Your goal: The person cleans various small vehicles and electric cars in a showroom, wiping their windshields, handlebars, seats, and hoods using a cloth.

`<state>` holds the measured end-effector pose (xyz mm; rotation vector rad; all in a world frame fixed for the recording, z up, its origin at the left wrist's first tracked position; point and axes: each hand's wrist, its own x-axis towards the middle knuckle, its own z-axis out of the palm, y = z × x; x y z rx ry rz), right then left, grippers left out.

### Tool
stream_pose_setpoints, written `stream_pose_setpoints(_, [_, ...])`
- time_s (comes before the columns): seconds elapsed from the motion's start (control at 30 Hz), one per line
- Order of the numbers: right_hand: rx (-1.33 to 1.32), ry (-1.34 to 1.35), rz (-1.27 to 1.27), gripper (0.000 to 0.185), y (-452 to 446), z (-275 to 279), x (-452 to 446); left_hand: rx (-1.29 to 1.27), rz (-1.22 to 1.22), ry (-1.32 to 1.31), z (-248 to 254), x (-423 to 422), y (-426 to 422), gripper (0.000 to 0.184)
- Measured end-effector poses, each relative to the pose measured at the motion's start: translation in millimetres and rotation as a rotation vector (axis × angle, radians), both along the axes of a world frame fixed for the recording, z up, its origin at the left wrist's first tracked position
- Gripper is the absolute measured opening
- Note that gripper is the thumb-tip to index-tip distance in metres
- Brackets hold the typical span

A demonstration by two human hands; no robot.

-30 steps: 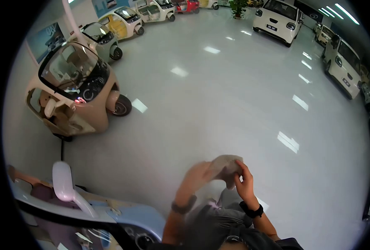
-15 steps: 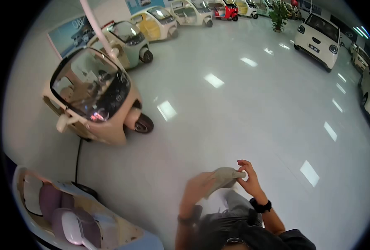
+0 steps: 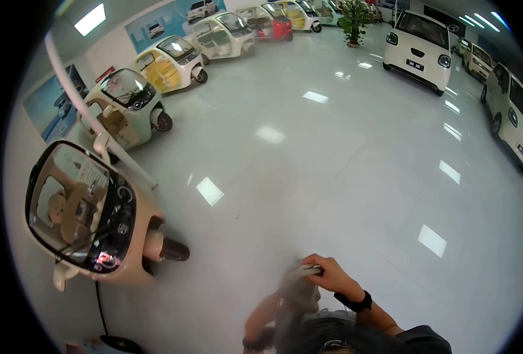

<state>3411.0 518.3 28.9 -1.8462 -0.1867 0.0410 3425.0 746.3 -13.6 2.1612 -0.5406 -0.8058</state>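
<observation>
My right hand (image 3: 331, 275) is closed, its fingers and thumb pinching the folded edge of a grey-beige cloth (image 3: 310, 271) in front of my body. Motion smears my left hand (image 3: 290, 288), which is beside the cloth on its left and lower side. I cannot make out how its fingers are placed. The rest of the cloth blends into the blur between both hands. A dark band circles each wrist.
To my left stands a beige three-wheeler (image 3: 143, 236), its front wheel pointing inward. Behind it are a pale pole (image 3: 76, 97) and a pale green three-wheeler (image 3: 129, 127). White cars (image 3: 418, 50) stand at the right, and a potted plant (image 3: 353, 23) at the back. The glossy floor reflects lights.
The view has turned up and to the left. My hands have come closer together, and the cloth, spread between them before, is now bunched or folded at my right fingers.
</observation>
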Motion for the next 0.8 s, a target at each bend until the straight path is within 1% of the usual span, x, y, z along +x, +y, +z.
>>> stream_pose_setpoints(0.03, [0.03,0.022,-0.03,0.032,-8,1,29,0.042,-0.071,0.05,2,38,-14,0.035])
stream_pose_setpoints(0.07, [0.057,0.038,-0.057,0.032,-18,5,64,-0.184,-0.043,-0.024,-6,81,-29,0.034])
stream_pose_setpoints(0.1, [0.052,-0.08,-0.171,0.027,-25,0,93,-0.21,-0.074,-0.086,9,117,-45,0.032])
stream_pose_setpoints(0.13, [0.1,-0.112,-0.261,0.027,-30,13,117,-0.235,-0.103,-0.149,31,153,-62,0.031])
stream_pose_setpoints(0.17, [0.137,-0.15,-0.348,0.028,-42,32,149,-0.067,-0.191,-0.212,58,202,-86,0.028])
stream_pose_setpoints(0.23, [0.176,-0.204,-0.512,0.028,-67,60,196,-0.22,-0.179,-0.486,65,272,-116,0.024])
stream_pose_setpoints(0.27, [0.186,-0.215,-0.591,0.028,-80,66,214,-0.305,-0.17,-0.552,72,303,-129,0.024])
stream_pose_setpoints(0.3, [0.116,-0.212,-0.647,0.028,-93,72,230,-0.377,-0.161,-0.615,89,329,-141,0.024])
stream_pose_setpoints(0.33, [0.192,-0.134,-0.692,0.027,-104,73,244,-0.443,-0.153,-0.684,99,349,-149,0.024])
stream_pose_setpoints(0.4, [0.199,-0.218,-0.681,0.026,-131,40,288,-0.516,-0.114,-0.692,100,394,-163,0.024])
stream_pose_setpoints(0.43, [0.232,-0.165,-0.662,0.025,-135,34,315,-0.557,-0.089,-0.7,98,419,-167,0.025])
stream_pose_setpoints(0.5, [0.275,-0.045,-0.616,0.025,-145,23,367,-0.552,-0.029,-0.598,86,463,-167,0.025])
stream_pose_setpoints(0.6, [0.183,-0.057,-0.482,0.025,-164,5,466,-0.55,0.121,-0.504,72,537,-180,0.026])
stream_pose_setpoints(0.63, [0.078,-0.097,-0.466,0.023,-173,4,506,-0.543,0.171,-0.486,71,567,-184,0.027])
stream_pose_setpoints(0.7, [0.143,-0.093,-0.431,0.021,-185,4,584,-0.488,0.158,-0.464,76,634,-188,0.027])
stream_pose_setpoints(0.73, [0.168,-0.105,-0.406,0.02,-194,15,630,-0.471,0.157,-0.466,86,672,-197,0.027])
stream_pose_setpoints(0.77, [0.126,-0.153,-0.402,0.017,-198,26,665,-0.441,0.192,-0.428,97,699,-203,0.027])
stream_pose_setpoints(0.8, [0.173,-0.173,-0.373,0.016,-203,37,704,-0.408,0.225,-0.39,113,730,-207,0.027])
